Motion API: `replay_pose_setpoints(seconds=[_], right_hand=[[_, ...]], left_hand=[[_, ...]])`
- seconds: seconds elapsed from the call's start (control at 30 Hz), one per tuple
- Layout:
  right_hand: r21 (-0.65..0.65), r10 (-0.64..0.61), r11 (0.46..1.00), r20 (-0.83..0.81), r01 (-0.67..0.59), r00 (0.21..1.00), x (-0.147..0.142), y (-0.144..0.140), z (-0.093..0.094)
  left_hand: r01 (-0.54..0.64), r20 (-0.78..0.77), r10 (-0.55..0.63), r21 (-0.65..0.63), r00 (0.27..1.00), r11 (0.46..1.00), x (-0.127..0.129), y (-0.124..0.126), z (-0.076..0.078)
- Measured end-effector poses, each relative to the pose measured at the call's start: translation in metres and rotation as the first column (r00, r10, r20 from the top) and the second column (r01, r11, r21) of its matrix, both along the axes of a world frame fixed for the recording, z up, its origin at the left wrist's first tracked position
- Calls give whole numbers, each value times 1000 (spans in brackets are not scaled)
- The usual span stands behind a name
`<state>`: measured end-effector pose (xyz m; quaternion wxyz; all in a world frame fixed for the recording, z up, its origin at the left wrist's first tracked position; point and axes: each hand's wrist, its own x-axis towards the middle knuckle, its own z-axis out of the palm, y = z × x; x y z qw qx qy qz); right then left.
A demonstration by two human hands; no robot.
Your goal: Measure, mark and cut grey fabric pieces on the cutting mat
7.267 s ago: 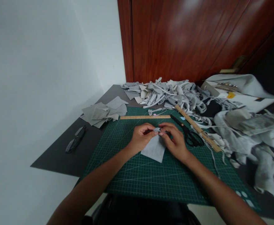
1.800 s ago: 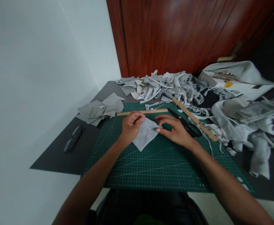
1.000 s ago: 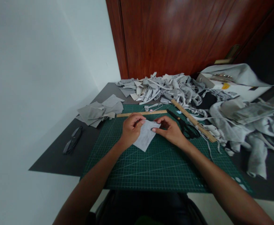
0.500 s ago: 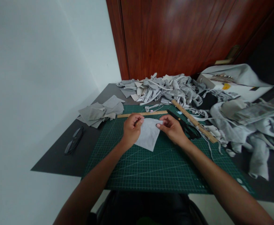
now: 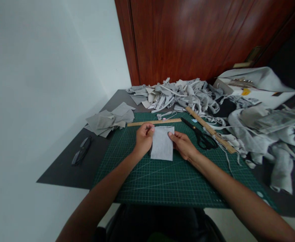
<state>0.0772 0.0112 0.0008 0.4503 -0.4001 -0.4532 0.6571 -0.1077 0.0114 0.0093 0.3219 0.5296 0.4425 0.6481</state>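
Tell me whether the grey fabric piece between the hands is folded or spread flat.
Spread flat: the grey fabric piece lies as a plain rectangle on the cutting mat, left hand and right hand pinching its sides.

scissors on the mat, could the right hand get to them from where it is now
Probably yes. The scissors lie open to reach on the green cutting mat, just right of the right hand, with bare mat between. That hand pinches the grey fabric square, though, so it would have to let go first.
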Motion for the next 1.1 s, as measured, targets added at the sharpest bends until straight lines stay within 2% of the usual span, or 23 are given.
replay_pose_setpoints(seconds=[0.1, 0.2, 0.3, 0.43, 0.53, 0.63, 0.7, 0.8, 0.97, 1.1], right_hand=[[148, -129, 982, 73, 117, 989, 1, 2, -4], [200, -199, 965, 137, 170, 970, 3, 5, -7], [110, -162, 983, 152, 147, 975, 4, 6, -8], [-116, -9, 993, 60, 16, 998, 5, 6, -4], [-166, 38, 985, -3, -38, 999, 6, 5, 4], [-169, 53, 982, -151, -78, 987, 9, 4, 13], [-138, 117, 979, -233, -152, 965, 12, 3, 17], [-30, 190, 979, -230, -202, 955, 15, 2, 17], [77, 103, 993, -215, -89, 971, 14, 5, 10], [109, 13, 994, -189, 8, 982, 10, 10, 5]], left_hand=[[38, 48, -36, -39, 998, 998, 3, 0, -3], [74, 94, -66, -76, 993, 994, 7, -2, -5], [79, 142, -65, -99, 988, 992, 9, -3, -5], [43, 219, -11, -140, 976, 989, 4, 1, -4], [4, 294, 53, -188, 954, 982, -3, 8, -6], [-23, 375, 120, -253, 919, 967, -10, 16, -9], [-38, 426, 169, -299, 889, 954, -14, 21, -11], [-44, 495, 232, -362, 838, 931, -16, 25, -13], [-11, 582, 284, -426, 762, 904, -16, 22, -9], [71, 617, 232, -426, 752, 902, -11, 18, -1]])
